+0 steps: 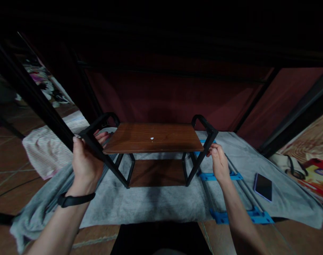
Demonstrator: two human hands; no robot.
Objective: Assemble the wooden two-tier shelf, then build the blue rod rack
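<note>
A small two-tier shelf (153, 136) with brown wood-look boards and a black metal frame stands upright in front of me on a grey cloth (174, 207). Its lower board (157, 173) lies partly in shadow. At the left side, my left hand (88, 161), with a black band on the wrist, grips the frame, thumb outside and fingers behind the post. The fingertips of my right hand (218, 159) are closed at the right post, partly hidden by it. A small white mark shows on the upper board.
Right of the shelf lies a blue-and-grey rack (221, 176); beyond it rests a phone (262, 186). A red and yellow package (317, 173) sits at far right. A striped cloth (51, 148) lies left. Dark furniture with a maroon panel (164, 97) stands behind.
</note>
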